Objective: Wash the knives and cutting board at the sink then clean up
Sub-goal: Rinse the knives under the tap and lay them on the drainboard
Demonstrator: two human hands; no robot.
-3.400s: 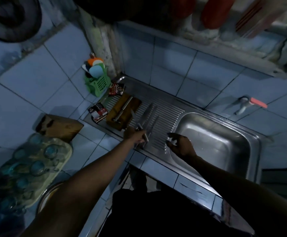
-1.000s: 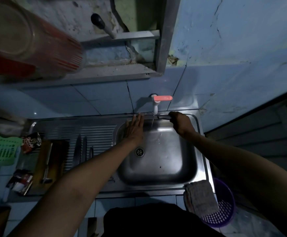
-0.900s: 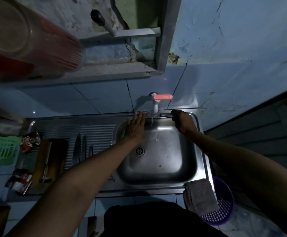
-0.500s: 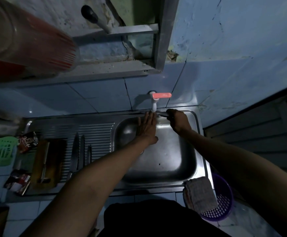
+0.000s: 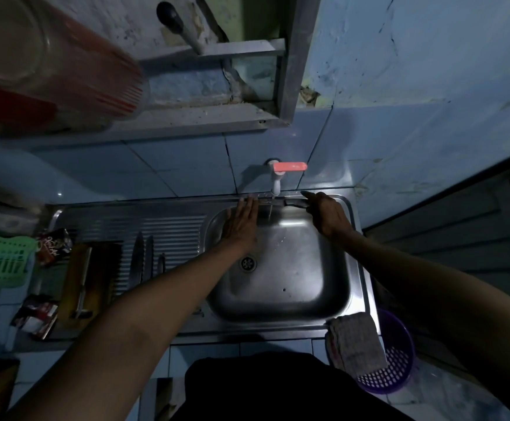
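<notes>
Fingers (image 5: 319, 198) of the right hand (image 5: 328, 215) are curling around the dark handle of a knife (image 5: 293, 202), holding its blade sideways under a thin stream running from the white tap (image 5: 277, 183) with its flat pink lever. The left hand (image 5: 241, 223) is lying flat, fingers straight and together, against the back wall of the steel sink (image 5: 281, 299), just beside the stream; whether it is touching the blade cannot be told. The basin is smooth and rounded, with a perforated drain (image 5: 248, 263) at its middle. On the ribbed steel drainboard (image 5: 171, 232) to the left, three more knives (image 5: 147, 262) are lying side by side, blades pointing away. Beside them a brown wooden board (image 5: 95, 278) is lying flat with a long metal tool on it. A coarse grey cloth (image 5: 355, 344) is draping over the sink's near right corner, above a purple mesh basket (image 5: 396, 363).
</notes>
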